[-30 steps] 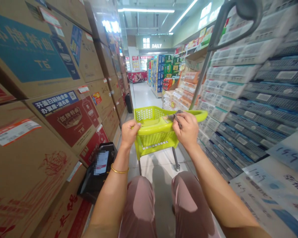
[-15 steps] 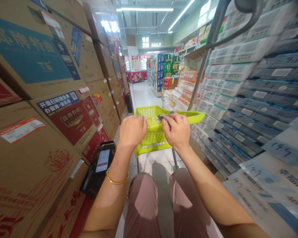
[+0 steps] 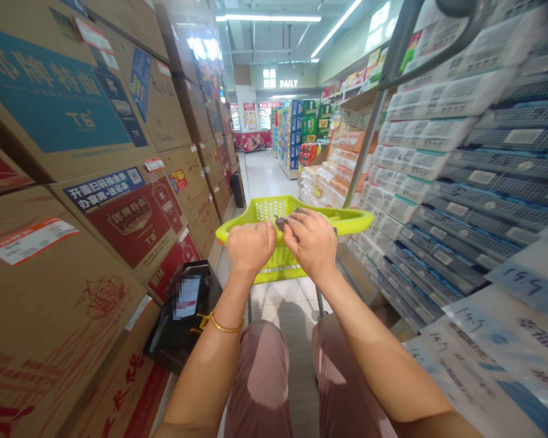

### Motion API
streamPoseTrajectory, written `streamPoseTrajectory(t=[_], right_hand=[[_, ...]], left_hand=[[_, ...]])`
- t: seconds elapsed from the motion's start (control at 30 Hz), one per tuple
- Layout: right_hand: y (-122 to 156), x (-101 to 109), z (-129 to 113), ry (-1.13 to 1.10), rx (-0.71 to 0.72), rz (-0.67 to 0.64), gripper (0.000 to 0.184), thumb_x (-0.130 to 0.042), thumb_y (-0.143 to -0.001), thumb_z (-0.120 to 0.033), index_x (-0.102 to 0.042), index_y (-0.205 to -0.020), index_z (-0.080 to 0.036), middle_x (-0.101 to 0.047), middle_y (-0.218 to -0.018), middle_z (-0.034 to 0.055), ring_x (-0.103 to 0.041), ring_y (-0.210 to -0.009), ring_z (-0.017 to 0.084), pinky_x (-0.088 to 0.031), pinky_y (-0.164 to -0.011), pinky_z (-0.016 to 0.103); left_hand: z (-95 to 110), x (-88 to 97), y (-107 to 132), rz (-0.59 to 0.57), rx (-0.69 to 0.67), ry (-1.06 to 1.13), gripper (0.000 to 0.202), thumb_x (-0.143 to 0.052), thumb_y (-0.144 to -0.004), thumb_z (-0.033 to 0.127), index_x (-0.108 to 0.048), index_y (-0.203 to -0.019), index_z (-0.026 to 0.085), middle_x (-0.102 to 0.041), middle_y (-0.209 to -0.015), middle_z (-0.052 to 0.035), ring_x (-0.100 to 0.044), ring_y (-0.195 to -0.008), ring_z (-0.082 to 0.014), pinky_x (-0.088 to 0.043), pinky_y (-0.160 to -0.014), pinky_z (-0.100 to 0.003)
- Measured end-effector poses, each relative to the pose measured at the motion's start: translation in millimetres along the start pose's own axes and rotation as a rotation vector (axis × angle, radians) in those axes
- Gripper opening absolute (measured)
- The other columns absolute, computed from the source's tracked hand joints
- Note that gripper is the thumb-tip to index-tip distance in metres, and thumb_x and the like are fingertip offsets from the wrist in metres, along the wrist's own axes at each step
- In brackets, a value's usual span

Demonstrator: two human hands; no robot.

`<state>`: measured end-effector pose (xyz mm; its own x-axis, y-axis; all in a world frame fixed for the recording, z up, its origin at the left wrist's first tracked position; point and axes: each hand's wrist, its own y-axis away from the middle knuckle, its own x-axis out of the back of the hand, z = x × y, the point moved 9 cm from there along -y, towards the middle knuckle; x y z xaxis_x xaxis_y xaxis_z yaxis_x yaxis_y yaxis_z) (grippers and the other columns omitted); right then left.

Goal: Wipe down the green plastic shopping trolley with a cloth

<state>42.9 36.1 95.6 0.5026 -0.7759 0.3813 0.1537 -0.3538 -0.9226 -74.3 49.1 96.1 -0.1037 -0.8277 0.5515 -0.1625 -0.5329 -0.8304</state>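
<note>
A lime-green plastic shopping cart stands in the aisle just ahead of my knees. My left hand is closed over its near rim. My right hand sits beside it on the same rim, fingers pinched on a small dark cloth-like thing pressed against the plastic. The two hands nearly touch. A gold bangle circles my left wrist.
Stacked cardboard cartons wall the left side. A black bag with a phone lies at their foot. Shelves of packaged goods and a grey metal trolley frame fill the right. The tiled aisle runs ahead.
The cart has turned and come closer, its rim now stretching to the left. Both hands have shifted left and drawn together, the right one still holding the dark thing.
</note>
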Motion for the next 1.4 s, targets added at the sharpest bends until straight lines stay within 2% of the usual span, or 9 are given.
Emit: streamPoseTrajectory(t=[0.27, 0.37, 0.57, 0.67, 0.77, 1.0, 1.13, 1.3, 1.4], right_hand=[[13, 26, 66, 0.066, -0.196, 0.130, 0.024, -0.050, -0.089, -0.029, -0.072, -0.089, -0.019, -0.073, -0.095, 0.0065, -0.060, -0.092, 0.020, -0.046, -0.088, 0.036], [8, 20, 48, 0.088, -0.221, 0.088, 0.024, -0.049, -0.089, -0.029, -0.072, -0.091, -0.019, -0.072, -0.096, 0.0063, -0.058, -0.095, 0.021, -0.045, -0.088, 0.036], [0, -4, -16, 0.033, -0.077, -0.039, 0.027, -0.046, -0.091, -0.029, -0.068, -0.104, -0.021, -0.070, -0.107, 0.0034, -0.055, -0.108, 0.023, -0.040, -0.095, 0.036], [3, -4, -14, 0.030, -0.028, -0.037, 0.027, -0.046, -0.092, -0.031, -0.068, -0.106, -0.023, -0.071, -0.108, 0.0025, -0.055, -0.109, 0.022, -0.041, -0.094, 0.034], [7, 3, 7, 0.043, -0.018, -0.019, 0.026, -0.047, -0.091, -0.031, -0.068, -0.104, -0.023, -0.071, -0.106, 0.0024, -0.056, -0.107, 0.021, -0.042, -0.091, 0.033], [10, 19, 55, 0.066, -0.214, 0.060, 0.028, -0.044, -0.092, -0.028, -0.070, -0.097, -0.018, -0.071, -0.100, 0.0076, -0.058, -0.099, 0.021, -0.044, -0.092, 0.037], [4, 12, 39, 0.057, -0.249, -0.001, 0.030, -0.041, -0.093, -0.028, -0.068, -0.101, -0.017, -0.069, -0.103, 0.0098, -0.057, -0.102, 0.023, -0.043, -0.095, 0.039], [-5, -3, -7, -0.028, -0.100, -0.103, 0.028, -0.043, -0.093, -0.029, -0.066, -0.107, -0.023, -0.065, -0.117, 0.0073, -0.058, -0.102, 0.020, -0.044, -0.090, 0.034], [-5, -5, -14, -0.032, -0.044, -0.107, 0.028, -0.043, -0.093, -0.032, -0.067, -0.104, -0.024, -0.067, -0.112, 0.0055, -0.059, -0.101, 0.019, -0.044, -0.090, 0.032]], left_hand=[[9, 0.4, 1, 0.064, 0.013, -0.019, 0.049, -0.031, -0.095, 0.030, -0.061, -0.058, 0.017, -0.063, -0.056, -0.0075, -0.055, -0.055, -0.0196, -0.020, -0.057, -0.035], [10, 1.0, 1, 0.090, 0.026, -0.012, 0.048, -0.031, -0.095, 0.029, -0.059, -0.058, 0.018, -0.062, -0.055, -0.0072, -0.055, -0.055, -0.0195, -0.020, -0.057, -0.035], [11, 6.2, 4, 0.181, -0.034, 0.007, 0.043, -0.036, -0.093, 0.024, -0.058, -0.057, 0.018, -0.060, -0.053, -0.0057, -0.053, -0.055, -0.0181, -0.019, -0.058, -0.036], [12, 7.3, 5, 0.199, -0.096, 0.020, 0.041, -0.038, -0.093, 0.025, -0.058, -0.059, 0.019, -0.061, -0.054, -0.0047, -0.053, -0.056, -0.0173, -0.020, -0.058, -0.035], [13, 8.2, 6, 0.217, -0.130, 0.016, 0.040, -0.039, -0.093, 0.025, -0.058, -0.059, 0.019, -0.061, -0.054, -0.0037, -0.053, -0.055, -0.0167, -0.020, -0.058, -0.035], [14, 10.7, 7, 0.260, -0.120, -0.005, 0.039, -0.041, -0.092, 0.025, -0.055, -0.056, 0.020, -0.060, -0.052, -0.0028, -0.052, -0.054, -0.0166, -0.020, -0.057, -0.035], [14, 12.2, 7, 0.273, -0.100, 0.003, 0.037, -0.042, -0.091, 0.024, -0.056, -0.057, 0.020, -0.059, -0.052, -0.0029, -0.051, -0.053, -0.0164, -0.020, -0.057, -0.035], [16, 13.5, 7, 0.281, -0.113, -0.001, 0.036, -0.043, -0.090, 0.022, -0.055, -0.055, 0.020, -0.060, -0.052, -0.0034, -0.052, -0.053, -0.0167, -0.021, -0.057, -0.035], [14, 13.6, 7, 0.276, -0.120, 0.003, 0.036, -0.043, -0.090, 0.022, -0.055, -0.055, 0.020, -0.060, -0.052, -0.0032, -0.052, -0.052, -0.0168, -0.022, -0.057, -0.035]])
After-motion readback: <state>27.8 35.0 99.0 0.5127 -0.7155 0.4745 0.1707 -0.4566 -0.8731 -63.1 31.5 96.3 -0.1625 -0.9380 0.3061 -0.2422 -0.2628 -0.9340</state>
